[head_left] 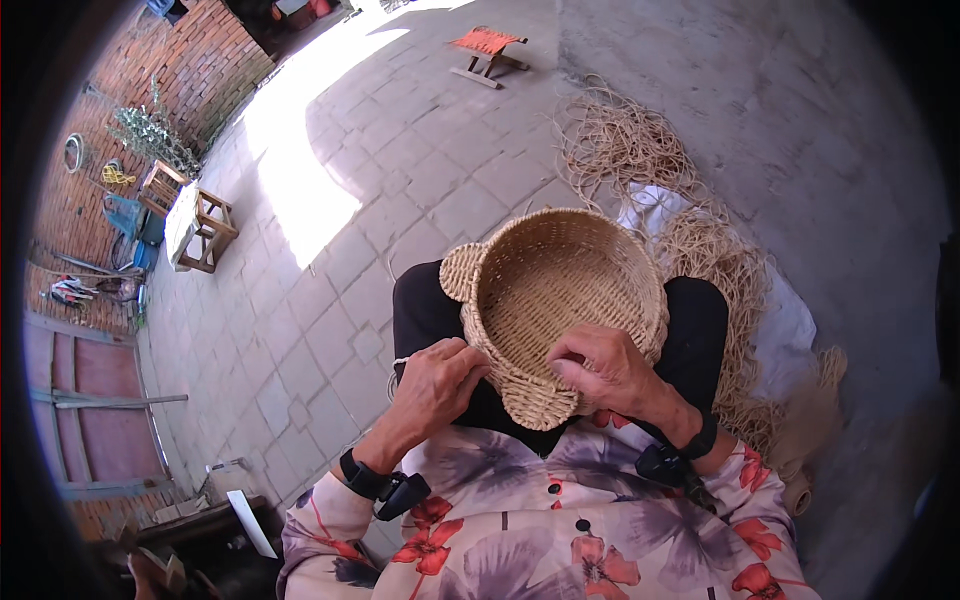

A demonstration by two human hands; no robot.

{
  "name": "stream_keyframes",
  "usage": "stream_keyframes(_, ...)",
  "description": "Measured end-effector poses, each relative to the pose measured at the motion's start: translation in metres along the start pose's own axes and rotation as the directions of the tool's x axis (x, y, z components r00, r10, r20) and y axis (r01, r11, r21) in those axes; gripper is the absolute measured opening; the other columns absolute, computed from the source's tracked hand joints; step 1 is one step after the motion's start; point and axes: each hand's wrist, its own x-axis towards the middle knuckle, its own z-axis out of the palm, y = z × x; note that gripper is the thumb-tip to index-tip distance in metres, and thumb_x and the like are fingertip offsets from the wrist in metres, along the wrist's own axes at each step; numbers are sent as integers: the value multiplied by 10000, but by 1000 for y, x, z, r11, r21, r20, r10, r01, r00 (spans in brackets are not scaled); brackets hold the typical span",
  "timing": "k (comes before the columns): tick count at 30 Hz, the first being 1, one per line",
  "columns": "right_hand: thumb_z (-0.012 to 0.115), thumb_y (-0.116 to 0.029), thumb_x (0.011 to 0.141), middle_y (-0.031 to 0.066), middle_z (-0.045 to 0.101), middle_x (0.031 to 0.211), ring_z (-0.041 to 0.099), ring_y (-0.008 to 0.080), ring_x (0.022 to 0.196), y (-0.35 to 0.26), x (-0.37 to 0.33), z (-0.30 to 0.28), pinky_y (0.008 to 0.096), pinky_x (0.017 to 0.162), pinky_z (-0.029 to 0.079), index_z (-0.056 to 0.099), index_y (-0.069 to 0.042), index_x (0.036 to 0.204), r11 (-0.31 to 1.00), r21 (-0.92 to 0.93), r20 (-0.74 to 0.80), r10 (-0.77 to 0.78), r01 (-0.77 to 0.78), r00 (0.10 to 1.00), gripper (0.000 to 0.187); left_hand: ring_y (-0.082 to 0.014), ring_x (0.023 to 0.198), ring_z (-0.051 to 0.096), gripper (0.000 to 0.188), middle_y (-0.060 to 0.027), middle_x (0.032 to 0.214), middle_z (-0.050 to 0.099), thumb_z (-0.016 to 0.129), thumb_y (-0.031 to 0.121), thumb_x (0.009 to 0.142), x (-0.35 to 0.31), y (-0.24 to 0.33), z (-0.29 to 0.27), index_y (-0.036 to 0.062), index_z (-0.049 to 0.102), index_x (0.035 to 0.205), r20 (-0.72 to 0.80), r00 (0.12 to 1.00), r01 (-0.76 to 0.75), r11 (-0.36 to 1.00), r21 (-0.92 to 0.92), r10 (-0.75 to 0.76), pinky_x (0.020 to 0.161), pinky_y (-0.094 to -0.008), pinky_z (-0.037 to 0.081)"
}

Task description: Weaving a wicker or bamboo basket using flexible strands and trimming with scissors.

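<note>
A round woven straw basket sits in my lap with its open top up. One rounded woven flap sticks out from its left side, and another woven flap lies at the near side. My left hand is closed in a pinch just outside the left near rim; what its fingertips hold is too small to make out. A thin pale strand shows beside that hand. With curled fingers, my right hand grips the basket's near rim, its thumb hidden in part.
Loose straw cord lies heaped to the right, partly over white cloth. Beyond stands a low folding stool with an orange seat. A wooden chair is at the left, near a brick wall.
</note>
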Motion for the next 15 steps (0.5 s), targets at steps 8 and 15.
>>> stream_keyframes(8, 677, -51, 797, 32, 592, 777, 591, 192, 703, -25, 32, 41, 325, 673, 480, 493, -28, 1328, 959, 281, 45, -63, 48, 997, 562, -267, 658, 623, 185, -87, 750, 612, 697, 25, 770, 29, -3, -50, 63, 623, 936, 27, 999, -24, 997, 78, 22, 580, -359, 487)
stream_keyframes(15, 566, -26, 818, -82, 510, 735, 461, 18, 671, 53, 4, -110, 178, 662, 392, 602, -24, 1112, 866, 486, -553, 409, -118, 726, 296, -88, 623, 544, 105, -24, 684, 609, 704, 63, 823, 16, -93, -106, 27, 637, 896, -142, 884, 427, 893, -141, -445, 562, -250, 450)
